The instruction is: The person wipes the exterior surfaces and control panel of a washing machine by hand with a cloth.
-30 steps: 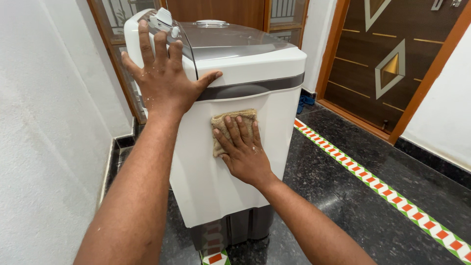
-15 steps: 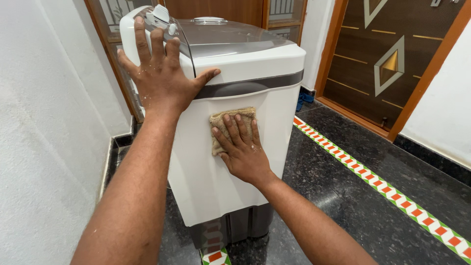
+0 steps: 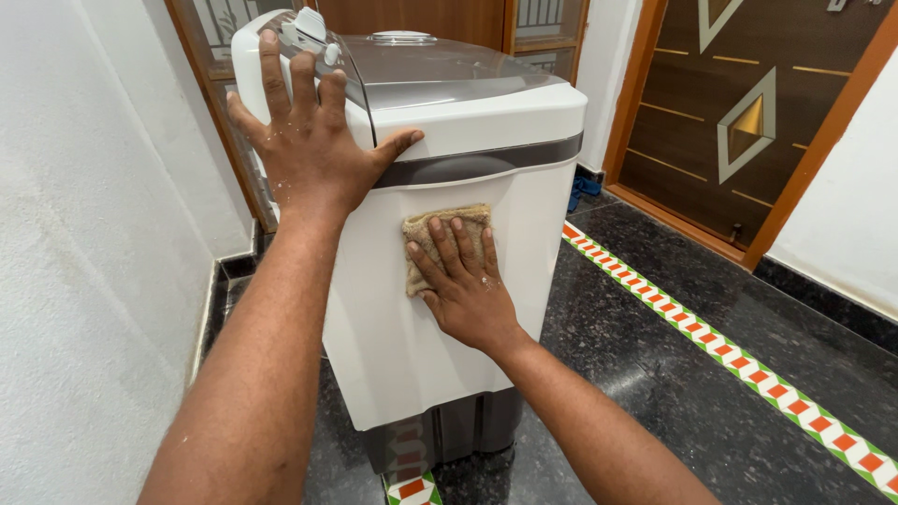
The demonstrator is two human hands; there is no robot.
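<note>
A white top-loading washing machine (image 3: 421, 346) with a grey lid and grey band stands in front of me. My left hand (image 3: 313, 145) lies flat with fingers spread on its upper left corner, close to the control knobs. My right hand (image 3: 468, 285) presses a small tan cloth (image 3: 423, 234) flat against the machine's white side panel, just below the grey band. The fingers cover most of the cloth.
A white wall (image 3: 84, 281) runs close on the left. The floor is dark polished stone (image 3: 673, 374) with an orange, white and green tile strip (image 3: 748, 374). A brown wooden door (image 3: 748, 122) stands at the right, a wood-framed glass door behind the machine.
Both hands and the cloth stay almost in the same place on the machine; only the view has shifted slightly.
</note>
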